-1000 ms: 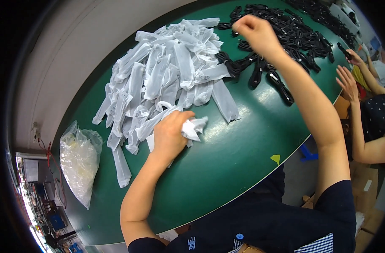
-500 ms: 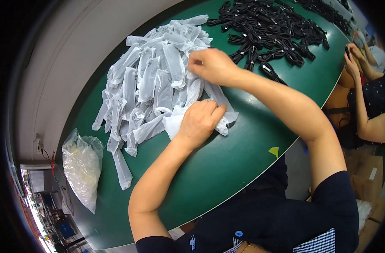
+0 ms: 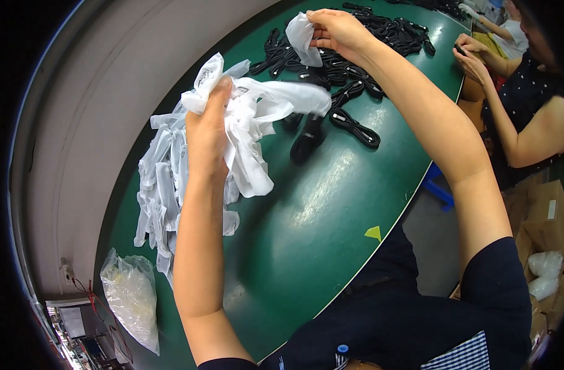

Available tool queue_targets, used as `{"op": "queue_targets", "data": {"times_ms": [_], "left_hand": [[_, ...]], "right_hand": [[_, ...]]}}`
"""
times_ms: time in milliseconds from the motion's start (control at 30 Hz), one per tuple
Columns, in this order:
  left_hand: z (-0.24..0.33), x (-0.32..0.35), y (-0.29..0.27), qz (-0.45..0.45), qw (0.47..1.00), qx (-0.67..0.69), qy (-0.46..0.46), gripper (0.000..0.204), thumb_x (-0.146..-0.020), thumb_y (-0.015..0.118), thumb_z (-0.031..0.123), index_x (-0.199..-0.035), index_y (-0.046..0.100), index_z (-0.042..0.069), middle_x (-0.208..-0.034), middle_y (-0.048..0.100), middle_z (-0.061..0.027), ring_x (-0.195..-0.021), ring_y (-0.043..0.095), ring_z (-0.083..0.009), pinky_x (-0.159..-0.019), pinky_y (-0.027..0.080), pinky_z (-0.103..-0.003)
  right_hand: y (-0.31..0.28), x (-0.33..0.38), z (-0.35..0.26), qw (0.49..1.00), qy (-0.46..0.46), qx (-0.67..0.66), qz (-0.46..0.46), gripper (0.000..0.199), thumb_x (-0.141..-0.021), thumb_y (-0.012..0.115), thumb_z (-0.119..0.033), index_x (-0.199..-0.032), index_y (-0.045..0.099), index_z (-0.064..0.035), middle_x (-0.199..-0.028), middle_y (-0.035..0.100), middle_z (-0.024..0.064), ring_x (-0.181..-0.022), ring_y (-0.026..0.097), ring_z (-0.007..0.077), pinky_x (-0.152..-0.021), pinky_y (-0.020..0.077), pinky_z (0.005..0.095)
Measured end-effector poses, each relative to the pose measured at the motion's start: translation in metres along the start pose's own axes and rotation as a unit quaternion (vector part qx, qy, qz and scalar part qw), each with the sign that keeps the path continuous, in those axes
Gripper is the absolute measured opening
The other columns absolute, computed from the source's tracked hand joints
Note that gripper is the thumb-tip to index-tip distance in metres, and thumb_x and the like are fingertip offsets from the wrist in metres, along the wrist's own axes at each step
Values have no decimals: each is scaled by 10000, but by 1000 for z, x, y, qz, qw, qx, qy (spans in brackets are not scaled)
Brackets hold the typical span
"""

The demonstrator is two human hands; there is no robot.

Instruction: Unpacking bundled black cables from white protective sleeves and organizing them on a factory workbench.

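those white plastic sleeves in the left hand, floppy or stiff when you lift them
Probably floppy: the white plastic sleeves droop and crumple below the left hand. Likely very light, since a whole bunch hangs from one loose grip. Possibly slippery too, as the film looks glossy.

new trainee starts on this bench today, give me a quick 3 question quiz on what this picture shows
1. True or false: the left hand grips a bunch of white plastic bags lifted above the green table.
2. What does the right hand pinch? A) a single white bag B) a black cable C) a yellow tag
3. Fill in: the pile of bundled black cables lies on the ____ side of the table from the person.

Key
1. True; the bunch hangs from the fist, clear of the surface.
2. A; one white bag, held over the cables.
3. far
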State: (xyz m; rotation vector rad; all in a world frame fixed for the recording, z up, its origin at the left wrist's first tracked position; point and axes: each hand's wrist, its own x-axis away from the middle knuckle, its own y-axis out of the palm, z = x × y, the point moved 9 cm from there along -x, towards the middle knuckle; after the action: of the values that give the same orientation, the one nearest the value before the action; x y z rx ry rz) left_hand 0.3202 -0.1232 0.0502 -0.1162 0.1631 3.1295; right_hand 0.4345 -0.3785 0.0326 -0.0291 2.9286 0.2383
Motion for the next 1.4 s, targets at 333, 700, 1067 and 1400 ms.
{"op": "queue_targets", "data": {"times_ms": [333,700,1067,1400], "left_hand": [[30,10,29,-38,989,-45,138,327,-840,716,224,-1056,607,5,-940,628,-26,-825,573,-98,-727,459,-251],[30,103,-180,182,967,-120,130,360,-870,639,240,-1125,591,-9,-1037,608,-62,-916,567,-133,-844,434,-273],[86,185,-228,251,835,-414,262,329,-831,517,-7,-1157,551,-34,-1066,603,-129,-977,584,-198,-892,453,-314],[-2,76,-72,-35,733,-622,271,91,-684,650,80,-764,610,67,-725,605,-112,-702,613,-316,-590,462,-414]], "right_hand": [[81,67,-56,987,-82,71,-114,184,-928,556,-202,-997,606,-39,-957,623,27,-884,602,115,-830,511,292],[189,156,26,808,-290,401,-319,213,-789,649,-84,-1002,636,-81,-1042,612,86,-934,608,244,-785,507,347],[169,122,30,915,-244,255,-195,70,-831,627,-86,-881,619,-37,-833,623,84,-787,616,207,-716,491,305],[2,-42,-2,997,-57,27,37,191,-925,553,-179,-1040,604,-34,-960,649,39,-869,613,128,-800,482,283]]}}
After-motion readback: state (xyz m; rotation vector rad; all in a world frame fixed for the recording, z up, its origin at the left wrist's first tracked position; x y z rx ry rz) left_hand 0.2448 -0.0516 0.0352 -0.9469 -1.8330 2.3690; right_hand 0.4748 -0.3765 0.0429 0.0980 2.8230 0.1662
